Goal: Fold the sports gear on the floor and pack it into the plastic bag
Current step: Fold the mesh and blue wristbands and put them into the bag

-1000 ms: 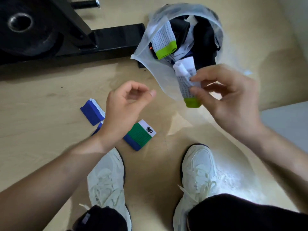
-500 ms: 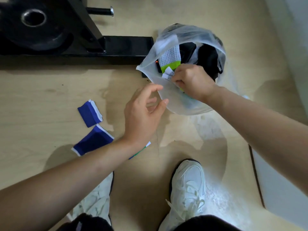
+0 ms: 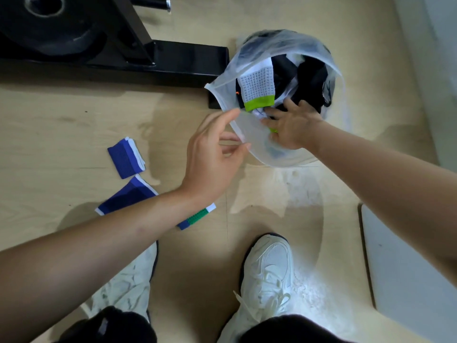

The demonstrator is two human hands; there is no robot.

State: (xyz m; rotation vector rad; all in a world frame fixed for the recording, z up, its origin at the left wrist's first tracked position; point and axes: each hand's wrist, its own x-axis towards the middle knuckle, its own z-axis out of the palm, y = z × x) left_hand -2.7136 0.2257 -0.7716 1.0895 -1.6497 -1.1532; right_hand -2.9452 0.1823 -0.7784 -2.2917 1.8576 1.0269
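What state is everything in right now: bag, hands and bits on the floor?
plastic bag: open, part filled
right hand: inside bag, fingers spread on sock
left hand: at bag rim, hold unclear
blue wristbands: on floor, unpacked
green wristband: on floor, partly hidden

My right hand (image 3: 289,127) sits in the plastic bag (image 3: 259,149) mouth. At ten o'clock from it the black rack base (image 3: 188,63) crowds the rim; bare floor (image 3: 259,194) lies open at six o'clock.
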